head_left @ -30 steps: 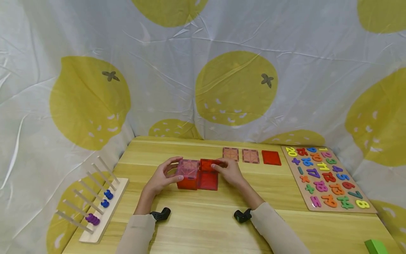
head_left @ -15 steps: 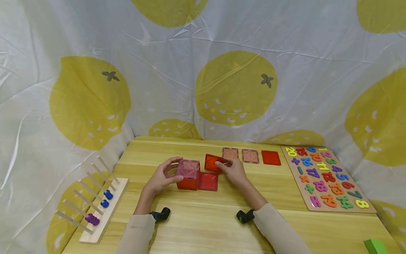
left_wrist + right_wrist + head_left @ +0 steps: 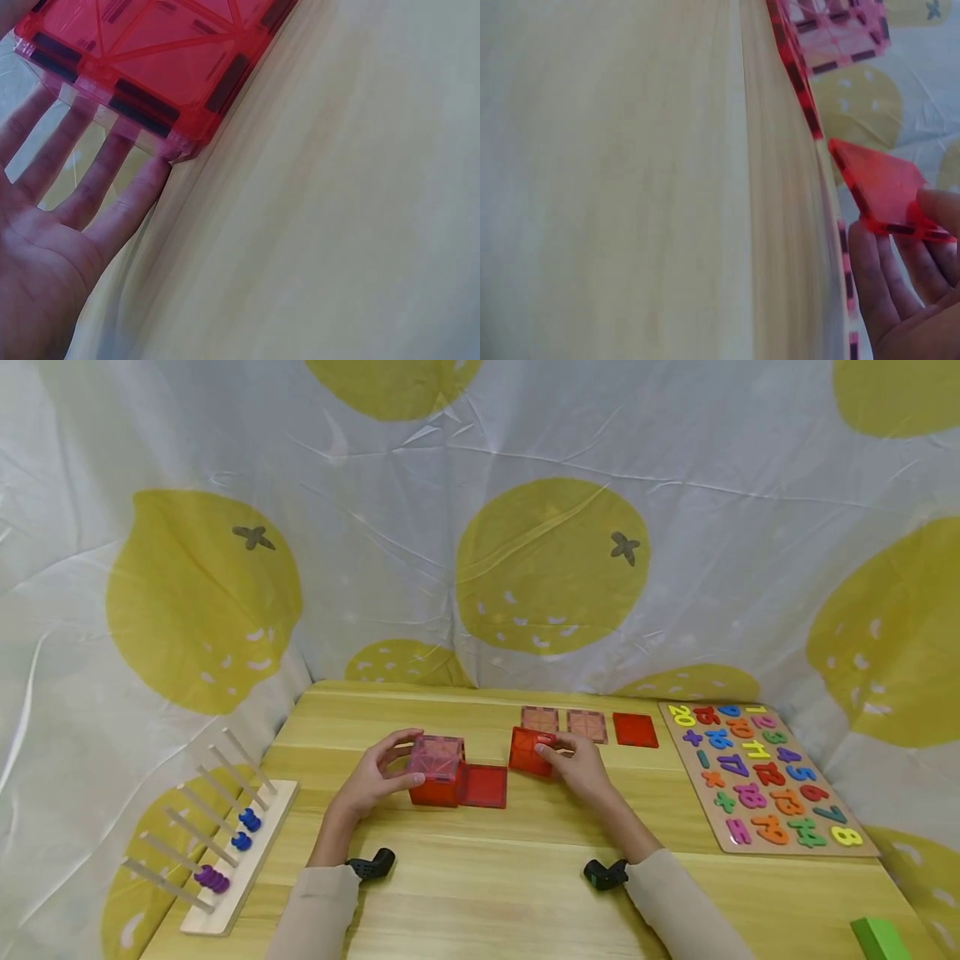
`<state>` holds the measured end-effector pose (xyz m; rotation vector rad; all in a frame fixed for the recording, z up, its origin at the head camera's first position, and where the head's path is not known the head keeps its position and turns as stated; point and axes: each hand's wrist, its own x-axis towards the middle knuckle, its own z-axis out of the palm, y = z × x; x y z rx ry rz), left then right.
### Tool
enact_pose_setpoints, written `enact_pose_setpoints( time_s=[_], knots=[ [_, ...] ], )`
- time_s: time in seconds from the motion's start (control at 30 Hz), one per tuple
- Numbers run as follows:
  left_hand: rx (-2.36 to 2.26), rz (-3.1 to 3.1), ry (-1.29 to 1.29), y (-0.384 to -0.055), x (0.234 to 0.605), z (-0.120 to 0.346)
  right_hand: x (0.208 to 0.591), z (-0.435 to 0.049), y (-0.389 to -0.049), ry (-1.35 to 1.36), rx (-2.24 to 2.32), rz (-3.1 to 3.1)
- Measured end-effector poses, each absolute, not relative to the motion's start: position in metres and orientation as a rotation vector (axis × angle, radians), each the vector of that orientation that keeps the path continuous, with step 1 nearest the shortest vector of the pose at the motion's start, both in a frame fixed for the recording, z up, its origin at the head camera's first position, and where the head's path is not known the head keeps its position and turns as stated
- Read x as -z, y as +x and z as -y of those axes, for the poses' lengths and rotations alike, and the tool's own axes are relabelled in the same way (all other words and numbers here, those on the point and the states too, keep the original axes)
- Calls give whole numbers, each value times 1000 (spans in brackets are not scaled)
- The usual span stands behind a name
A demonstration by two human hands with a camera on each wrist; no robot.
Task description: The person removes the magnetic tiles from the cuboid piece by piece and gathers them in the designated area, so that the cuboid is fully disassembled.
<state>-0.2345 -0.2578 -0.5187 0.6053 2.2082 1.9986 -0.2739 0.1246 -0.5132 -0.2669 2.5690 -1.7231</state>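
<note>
My left hand [image 3: 373,778] holds a cube of magnetic tiles [image 3: 437,768] by its sides, thumb at the front and fingers behind. The cube has a pink top and a red front; fingertips [image 3: 154,176] touch its lower edge in the left wrist view. Flat against the cube's right side lies a red magnetic tile [image 3: 485,786]. Between thumb and fingers my right hand [image 3: 583,767] pinches another red magnetic tile [image 3: 529,752], tilted and apart from the cube, seen as well in the right wrist view as a slanted red square [image 3: 881,184].
At the back lie two pink tiles [image 3: 587,726] and one red tile [image 3: 635,730]. A number puzzle board [image 3: 705,793] stands to the right, a green block [image 3: 879,937] at the front right. A wooden peg rack [image 3: 255,852] with beads is on the left.
My right hand has pulled the red magnetic tile away from above the flat tile, to the right, tilting it on the way. The left hand keeps its hold on the cube.
</note>
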Motion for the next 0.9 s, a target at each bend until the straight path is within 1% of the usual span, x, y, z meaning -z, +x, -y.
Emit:
enact_pose_setpoints(
  time_s=[0.23,0.5,0.9],
  knots=[
    [-2014,-2190,592,-233,519,258,515,-146,-274,-231,1656,-2558],
    [-2014,-2186,592,-234,519,257,514,-158,-272,-215,1664,-2433],
    [-2022,-2168,606,-234,519,257,514,-161,-273,-431,1329,-2581]
  ],
)
